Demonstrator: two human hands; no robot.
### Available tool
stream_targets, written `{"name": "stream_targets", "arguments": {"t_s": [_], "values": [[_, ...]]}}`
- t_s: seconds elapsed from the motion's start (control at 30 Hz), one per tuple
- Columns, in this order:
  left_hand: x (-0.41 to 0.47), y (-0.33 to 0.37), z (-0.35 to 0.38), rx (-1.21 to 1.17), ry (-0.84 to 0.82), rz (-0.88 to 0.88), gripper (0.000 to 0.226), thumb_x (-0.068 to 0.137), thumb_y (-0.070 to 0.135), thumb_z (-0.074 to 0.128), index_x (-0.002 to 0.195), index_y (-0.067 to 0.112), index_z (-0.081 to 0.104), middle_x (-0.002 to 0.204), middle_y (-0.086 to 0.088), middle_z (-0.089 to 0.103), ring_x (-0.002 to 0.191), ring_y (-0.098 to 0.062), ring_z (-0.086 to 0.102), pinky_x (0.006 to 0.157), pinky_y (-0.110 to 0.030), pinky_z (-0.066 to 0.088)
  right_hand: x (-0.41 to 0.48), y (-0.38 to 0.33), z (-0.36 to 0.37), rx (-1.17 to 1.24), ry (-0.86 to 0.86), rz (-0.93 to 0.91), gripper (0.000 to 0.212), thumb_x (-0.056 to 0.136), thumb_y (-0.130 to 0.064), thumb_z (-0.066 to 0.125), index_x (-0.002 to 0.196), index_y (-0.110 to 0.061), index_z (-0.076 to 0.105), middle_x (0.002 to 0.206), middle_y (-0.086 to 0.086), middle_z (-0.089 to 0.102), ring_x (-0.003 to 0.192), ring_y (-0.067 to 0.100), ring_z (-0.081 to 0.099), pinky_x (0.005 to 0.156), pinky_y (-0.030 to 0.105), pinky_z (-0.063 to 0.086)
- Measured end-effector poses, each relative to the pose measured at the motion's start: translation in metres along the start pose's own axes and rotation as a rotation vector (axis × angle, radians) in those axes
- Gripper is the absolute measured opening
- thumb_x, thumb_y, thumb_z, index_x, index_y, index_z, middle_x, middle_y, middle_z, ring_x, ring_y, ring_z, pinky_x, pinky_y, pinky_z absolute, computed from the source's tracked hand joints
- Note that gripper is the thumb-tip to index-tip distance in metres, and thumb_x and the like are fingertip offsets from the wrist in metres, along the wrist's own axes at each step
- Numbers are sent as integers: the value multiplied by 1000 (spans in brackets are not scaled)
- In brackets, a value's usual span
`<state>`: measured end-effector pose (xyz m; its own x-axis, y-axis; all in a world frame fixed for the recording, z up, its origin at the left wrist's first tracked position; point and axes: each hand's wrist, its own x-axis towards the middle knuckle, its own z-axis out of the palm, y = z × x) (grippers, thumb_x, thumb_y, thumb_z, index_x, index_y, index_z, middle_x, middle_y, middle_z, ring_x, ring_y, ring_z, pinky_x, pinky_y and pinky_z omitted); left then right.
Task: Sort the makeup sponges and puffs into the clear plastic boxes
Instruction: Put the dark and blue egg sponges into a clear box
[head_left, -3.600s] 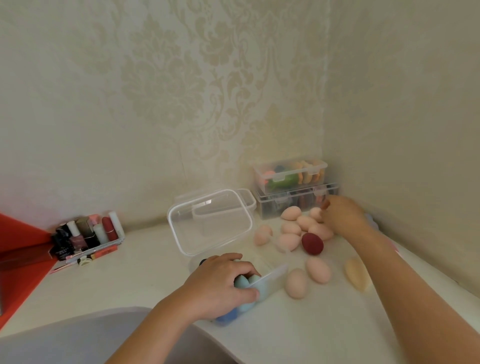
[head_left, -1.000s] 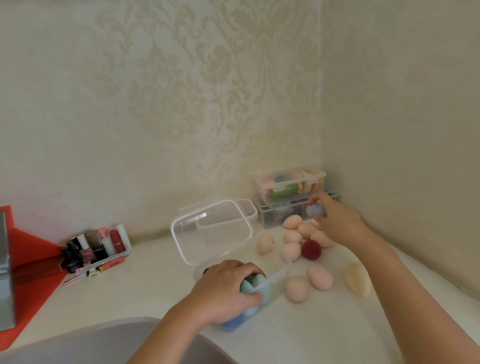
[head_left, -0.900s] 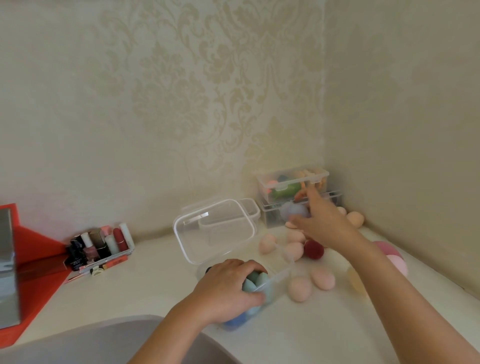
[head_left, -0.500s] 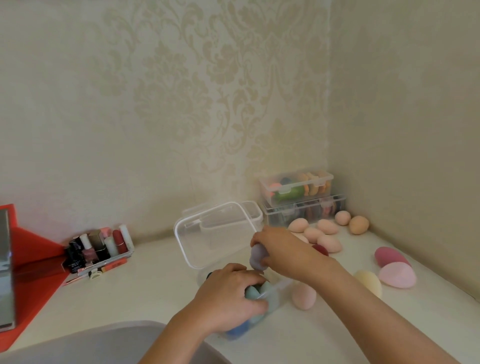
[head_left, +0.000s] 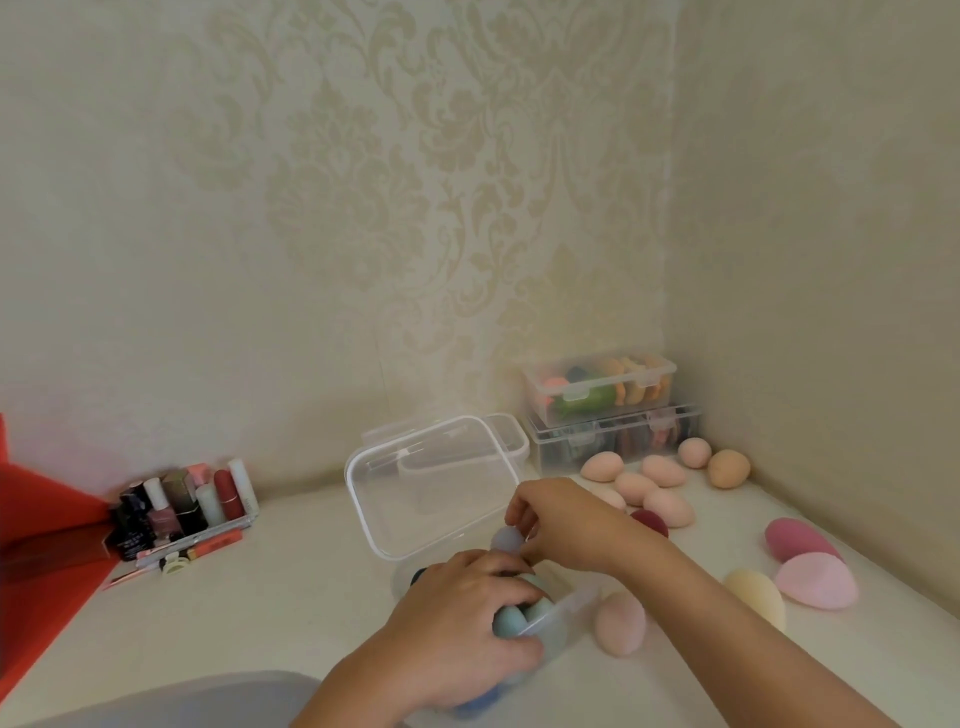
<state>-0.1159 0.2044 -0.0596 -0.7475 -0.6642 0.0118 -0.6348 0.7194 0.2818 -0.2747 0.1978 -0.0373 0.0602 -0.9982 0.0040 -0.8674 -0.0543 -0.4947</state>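
An open clear plastic box (head_left: 574, 605) sits near the table's front, its lid (head_left: 434, 486) standing upright behind it. My left hand (head_left: 457, 618) grips the box's front edge, partly covering the teal and blue sponges (head_left: 511, 621) inside. My right hand (head_left: 558, 522) pinches a pale lavender sponge (head_left: 506, 539) just above the box opening. Several peach sponges (head_left: 636, 486) lie beyond, with a dark red sponge (head_left: 652, 521) half hidden behind my right wrist. One more peach sponge (head_left: 620, 623) lies right of the box.
Two closed clear boxes (head_left: 602, 397) of puffs are stacked in the corner, another empty box (head_left: 511, 439) to their left. Two pink sponges (head_left: 808, 558) and a cream sponge (head_left: 756, 597) lie at right. A tray of nail polish bottles (head_left: 184, 506) stands at left beside a red object (head_left: 36, 551).
My right hand picked up the lavender sponge from beside the stacked boxes and carried it left to the open box. The left hand stayed on the box.
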Motion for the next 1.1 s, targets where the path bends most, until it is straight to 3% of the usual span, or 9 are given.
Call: {"name": "stream_targets", "arguments": {"t_s": [0.2,0.37,0.53,0.63,0.73,0.8,0.87,1.0,1.1], "values": [[-1,0,1,13,-2,18,36,81,46,51,116,40,55,140,27,36,141,-7,10,106,-27,18,2,-3,7,101,-20,53,16,91,-20,55,107,-19,54,92,2,62,84,17,59,82,31,50],[0,-5,5,15,-3,34,40,80,47,50,120,42,52,140,25,36,142,0,-1,116,-31,3,-2,-3,3,410,-135,107,16,90,-2,45,100,-15,45,90,10,64,81,22,60,83,31,52],[1,-3,3,40,44,61,37,77,46,52,113,38,56,125,29,46,129,2,21,103,-25,27,-5,-4,2,441,-147,93,16,89,-1,47,98,-14,46,92,13,64,82,20,59,86,32,52],[1,-2,3,46,46,47,38,78,43,54,115,37,56,127,29,44,129,3,20,100,-25,26,-11,-5,-5,423,-82,55,15,88,0,46,93,-14,50,96,17,70,78,18,61,84,31,53],[1,1,1,66,34,22,40,79,44,55,119,37,53,126,28,43,128,0,22,98,-26,24,-18,2,-21,494,93,5,14,86,0,53,83,-14,56,88,14,73,70,15,64,73,27,54],[0,1,0,68,10,5,40,81,46,54,120,38,52,126,27,42,127,-1,24,98,-26,24,-22,20,-35,396,267,51,14,84,-4,59,81,-18,59,86,6,73,75,14,66,70,23,51],[1,1,0,71,-16,-11,39,82,54,52,118,38,52,126,27,42,127,-1,24,100,-28,25,-26,46,-47,176,406,175,10,85,-10,60,88,-20,62,98,1,70,92,15,64,77,23,47],[6,4,-3,-77,-20,-94,48,89,65,31,106,31,61,112,30,47,121,6,27,107,-30,24,-35,89,-59,-49,346,462,25,92,-19,50,113,-15,62,121,4,61,114,21,55,90,27,40],[12,2,1,-107,56,-140,48,93,59,30,95,24,63,104,23,56,119,1,33,104,-31,29,-41,101,-66,32,302,481,15,89,-18,53,93,-17,67,104,5,68,103,23,62,93,31,46]]}}
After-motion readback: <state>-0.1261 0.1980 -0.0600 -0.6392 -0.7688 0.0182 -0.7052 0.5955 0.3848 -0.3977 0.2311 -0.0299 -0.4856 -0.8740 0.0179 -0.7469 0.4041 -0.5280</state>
